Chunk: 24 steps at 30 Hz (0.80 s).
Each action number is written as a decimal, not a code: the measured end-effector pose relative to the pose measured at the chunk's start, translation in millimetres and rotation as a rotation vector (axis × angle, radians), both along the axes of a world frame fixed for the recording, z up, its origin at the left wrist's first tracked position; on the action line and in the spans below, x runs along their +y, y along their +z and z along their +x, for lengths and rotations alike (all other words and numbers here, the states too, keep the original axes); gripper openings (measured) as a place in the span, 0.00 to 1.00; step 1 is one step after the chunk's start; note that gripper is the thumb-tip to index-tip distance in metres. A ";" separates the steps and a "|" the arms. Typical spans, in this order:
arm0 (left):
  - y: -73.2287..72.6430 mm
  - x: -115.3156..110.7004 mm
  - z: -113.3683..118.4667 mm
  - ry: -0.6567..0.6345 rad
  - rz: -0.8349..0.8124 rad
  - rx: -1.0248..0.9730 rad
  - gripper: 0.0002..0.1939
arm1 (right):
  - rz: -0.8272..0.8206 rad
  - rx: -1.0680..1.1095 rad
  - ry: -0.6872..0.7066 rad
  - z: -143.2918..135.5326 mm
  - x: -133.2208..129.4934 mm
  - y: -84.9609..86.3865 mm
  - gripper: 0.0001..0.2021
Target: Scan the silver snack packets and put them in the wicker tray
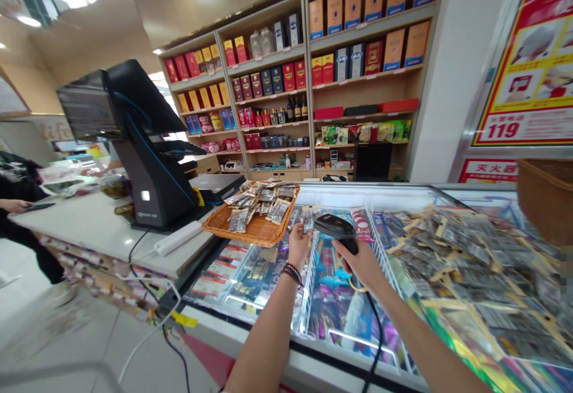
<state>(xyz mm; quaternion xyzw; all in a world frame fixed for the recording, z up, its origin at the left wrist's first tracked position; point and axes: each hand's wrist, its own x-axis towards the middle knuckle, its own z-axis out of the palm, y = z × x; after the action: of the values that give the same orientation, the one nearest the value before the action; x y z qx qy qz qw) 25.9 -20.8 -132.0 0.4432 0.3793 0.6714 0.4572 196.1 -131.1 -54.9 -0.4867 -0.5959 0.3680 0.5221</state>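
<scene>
My right hand (353,257) is wrapped round the handle of a black barcode scanner (335,225), whose head points left. Pinched in my left hand (299,244) is a small clear-and-tan packet (308,217), close in front of the scanner head. Just left of that hand, an orange wicker basket (259,230) holds several similar packets (257,199). A large heap of such packets (465,262) lies to the right. Below my hands is a glass-topped freezer (331,309) with colourful wrapped goods in wire compartments.
A black checkout terminal (152,166) and a white power strip (178,238) stand on the left counter (85,232). The scanner's cord (378,333) hangs over the freezer's front edge. A brown basket (546,202) is at far right; boxed goods fill shelves (268,98) behind. Another person's hand (15,205) shows at far left.
</scene>
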 end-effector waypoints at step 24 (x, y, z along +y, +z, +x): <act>6.4 -0.8 2.4 0.098 -0.125 0.055 0.22 | -0.043 0.092 0.007 13.7 8.8 2.3 0.24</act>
<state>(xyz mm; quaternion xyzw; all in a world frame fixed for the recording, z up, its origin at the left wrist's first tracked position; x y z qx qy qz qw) 28.3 -21.7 -125.6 0.4128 0.4541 0.6557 0.4399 209.8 -122.3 -52.5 -0.4783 -0.5649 0.4045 0.5372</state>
